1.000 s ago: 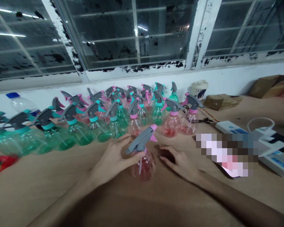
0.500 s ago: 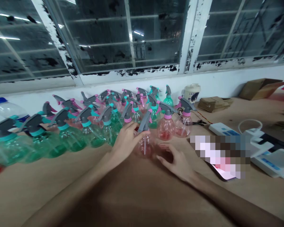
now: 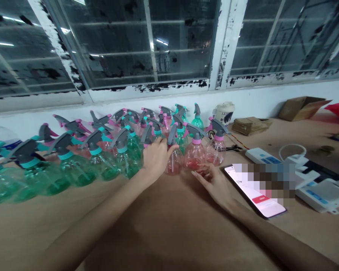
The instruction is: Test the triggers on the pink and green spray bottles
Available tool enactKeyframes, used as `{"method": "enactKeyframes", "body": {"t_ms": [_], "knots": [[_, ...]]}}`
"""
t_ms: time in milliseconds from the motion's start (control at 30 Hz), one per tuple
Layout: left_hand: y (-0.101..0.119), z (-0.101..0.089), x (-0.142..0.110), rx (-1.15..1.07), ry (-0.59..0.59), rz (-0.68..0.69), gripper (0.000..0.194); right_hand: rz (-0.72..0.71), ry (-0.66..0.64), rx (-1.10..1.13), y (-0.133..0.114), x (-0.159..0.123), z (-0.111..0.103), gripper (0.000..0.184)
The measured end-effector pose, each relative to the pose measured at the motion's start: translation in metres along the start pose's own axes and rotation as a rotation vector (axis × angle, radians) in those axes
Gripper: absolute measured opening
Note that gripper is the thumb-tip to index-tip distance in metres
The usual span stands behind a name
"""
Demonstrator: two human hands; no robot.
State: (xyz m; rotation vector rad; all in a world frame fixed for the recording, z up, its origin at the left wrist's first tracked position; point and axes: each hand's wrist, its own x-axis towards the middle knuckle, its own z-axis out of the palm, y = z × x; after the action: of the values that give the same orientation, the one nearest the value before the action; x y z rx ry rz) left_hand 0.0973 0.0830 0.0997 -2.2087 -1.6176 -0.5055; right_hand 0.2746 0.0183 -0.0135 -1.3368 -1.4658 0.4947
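My left hand point(image 3: 157, 160) is closed at the neck of a pink, see-through spray bottle point(image 3: 174, 165), its thumb across the neck. That bottle stands upright on the table in the front row, its grey trigger head tipped up. Just right of it stand another pink spray bottle point(image 3: 195, 153) and a third pink one point(image 3: 215, 150). My right hand point(image 3: 213, 182) is open and holds nothing; its loosely bent fingers lie just in front of the middle pink bottle. Whether they touch it I cannot tell. Left of my hands runs a row of green spray bottles point(image 3: 77, 171).
A lit phone point(image 3: 260, 197) lies right of my right hand. Beyond it are white power strips point(image 3: 318, 195) with plugs. At the back stand a paper cup point(image 3: 225, 112), folded cardboard point(image 3: 250, 125) and an open carton point(image 3: 298, 108). More spray bottles crowd the wall.
My left hand has pushed the pink spray bottle forward, closer to the other bottles. My right hand's fingers have curled slightly and stay near the neighbouring pink bottle. The view has shifted a little.
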Motion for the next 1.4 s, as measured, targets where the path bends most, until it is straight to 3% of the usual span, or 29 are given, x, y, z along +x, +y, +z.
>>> {"method": "enactKeyframes", "body": {"t_ms": [500,733,1000,1233,1400], "knots": [[0.004,0.001,0.011,-0.035,-0.007,-0.054,0.055,-0.021,0.195,-0.133,0.003,0.018,-0.022,0.043],[0.001,-0.010,-0.002,-0.053,0.042,0.009,0.061,-0.052,0.189,-0.273,-0.005,0.028,-0.024,0.050],[0.002,-0.011,0.018,-0.096,-0.003,0.005,0.053,-0.115,0.185,-0.415,-0.015,0.057,-0.012,0.064],[-0.004,-0.011,0.019,-0.081,-0.005,0.001,0.054,-0.088,0.179,-0.485,-0.016,0.066,-0.004,0.066],[-0.006,-0.014,0.016,-0.072,-0.019,0.003,0.054,-0.091,0.149,-0.519,-0.020,0.068,-0.004,0.057]]}}
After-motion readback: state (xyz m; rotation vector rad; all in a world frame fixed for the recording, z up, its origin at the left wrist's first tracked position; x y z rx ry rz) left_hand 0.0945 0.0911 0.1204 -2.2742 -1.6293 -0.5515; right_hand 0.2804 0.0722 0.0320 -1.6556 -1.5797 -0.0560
